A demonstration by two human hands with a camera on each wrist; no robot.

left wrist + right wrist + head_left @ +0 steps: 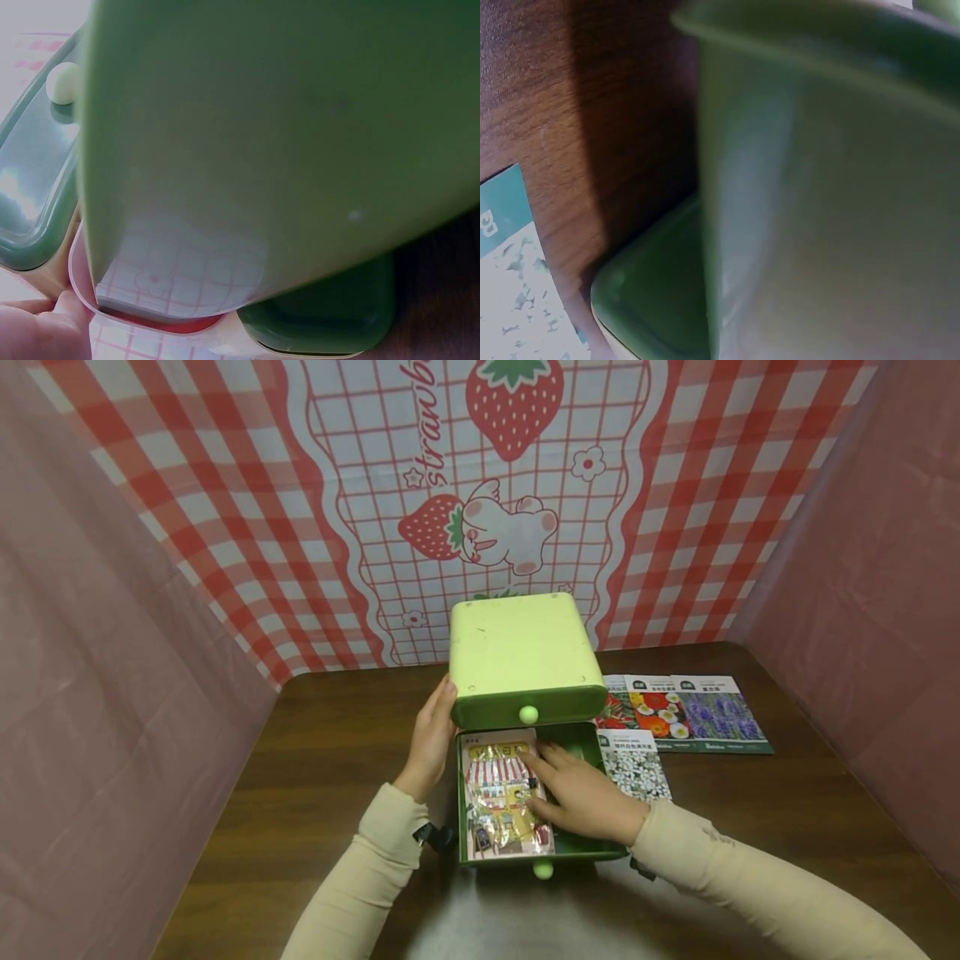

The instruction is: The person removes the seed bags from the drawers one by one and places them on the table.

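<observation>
A small light-green two-drawer cabinet (521, 647) stands on the table, its lower drawer (495, 863) pulled out toward me. Against the cabinet's left side rests my left hand (429, 739), its fingers near the front edge; part of it shows at the lower left of the left wrist view (41, 334). Inside the drawer lies a shiny illustrated packet (495, 810) with a striped awning picture. My right hand (588, 793) reaches into the drawer with fingers extended, the tips at the packet's right edge. The drawer wall (840, 217) hides this hand in the right wrist view.
Flower seed packets lie to the cabinet's right: purple flowers (722, 714), red and orange flowers (658, 714), and white flowers (636, 768) beside the drawer. The upper drawer (487, 710) is closed. A checked strawberry cloth (360, 527) hangs behind the dark wooden table (322, 777).
</observation>
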